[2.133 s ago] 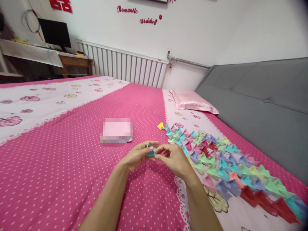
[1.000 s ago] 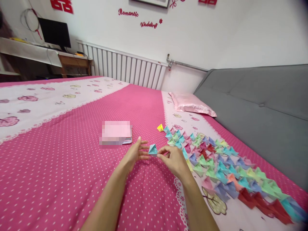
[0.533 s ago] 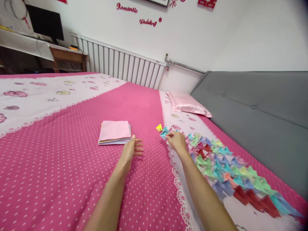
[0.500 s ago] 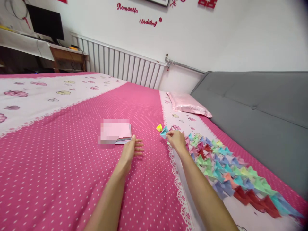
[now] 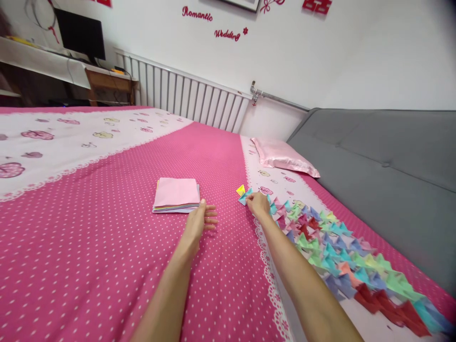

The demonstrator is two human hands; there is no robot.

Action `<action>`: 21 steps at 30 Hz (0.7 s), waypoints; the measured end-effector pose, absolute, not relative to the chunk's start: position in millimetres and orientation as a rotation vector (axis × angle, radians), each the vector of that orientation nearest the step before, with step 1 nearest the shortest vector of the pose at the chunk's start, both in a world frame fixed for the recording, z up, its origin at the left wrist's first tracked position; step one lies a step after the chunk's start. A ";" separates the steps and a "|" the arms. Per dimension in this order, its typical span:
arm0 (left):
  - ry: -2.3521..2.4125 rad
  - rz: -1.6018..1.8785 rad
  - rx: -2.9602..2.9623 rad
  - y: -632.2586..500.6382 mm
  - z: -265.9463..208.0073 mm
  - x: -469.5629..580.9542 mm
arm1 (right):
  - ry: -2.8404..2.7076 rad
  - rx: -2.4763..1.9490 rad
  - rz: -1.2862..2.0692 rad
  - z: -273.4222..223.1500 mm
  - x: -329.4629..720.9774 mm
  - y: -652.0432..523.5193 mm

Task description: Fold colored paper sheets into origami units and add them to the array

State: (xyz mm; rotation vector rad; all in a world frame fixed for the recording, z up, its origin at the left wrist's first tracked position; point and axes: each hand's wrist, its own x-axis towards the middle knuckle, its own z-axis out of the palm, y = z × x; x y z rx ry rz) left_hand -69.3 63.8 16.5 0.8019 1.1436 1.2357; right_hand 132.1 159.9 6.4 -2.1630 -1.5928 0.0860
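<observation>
My left hand (image 5: pixel 200 222) hovers or rests just right of a squared stack of coloured paper (image 5: pixel 177 192), pink sheet on top. Its fingers are stretched out and apart, holding nothing. My right hand (image 5: pixel 259 204) pinches a light blue folded paper boat (image 5: pixel 244 197) between thumb and fingers, at the head of the rows. Close to its far side lies a small yellow folded paper boat (image 5: pixel 241 190). Rows of folded paper boats (image 5: pixel 329 251) in green, blue, red and pink spread to the right, partly hidden behind my right forearm.
A bed with a pink dotted cover (image 5: pixel 117 266) fills the foreground. A pink pillow (image 5: pixel 285 156) lies by the grey headboard (image 5: pixel 384 166). Beyond stand a white radiator (image 5: pixel 178 90) and a desk (image 5: pixel 110 80) with a monitor (image 5: pixel 80 35).
The camera has turned slightly left, so the scene sits further right in the picture. My left hand stays open by the stack; my right hand still pinches the blue boat.
</observation>
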 end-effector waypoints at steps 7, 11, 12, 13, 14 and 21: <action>1.149 1.223 0.829 63.3 18.3 -70.0 | -1.591 -2.077 0.082 10.9 132.7 153.0; 1.180 1.044 1.097 61.3 11.7 -68.8 | -1.645 -1.946 0.074 25.9 124.7 149.4; 1.187 0.930 1.214 60.5 8.2 -67.9 | -1.690 -1.895 0.090 29.6 120.5 149.2; 1.193 0.771 1.348 59.6 4.3 -66.8 | -1.745 -1.836 0.112 33.0 115.1 149.2; 1.194 0.678 1.400 58.8 0.2 -65.8 | -1.809 -1.769 0.143 35.7 108.7 149.2; 1.163 0.515 1.533 55.1 -13.1 -66.5 | -2.202 -1.342 0.299 36.0 48.3 148.3</action>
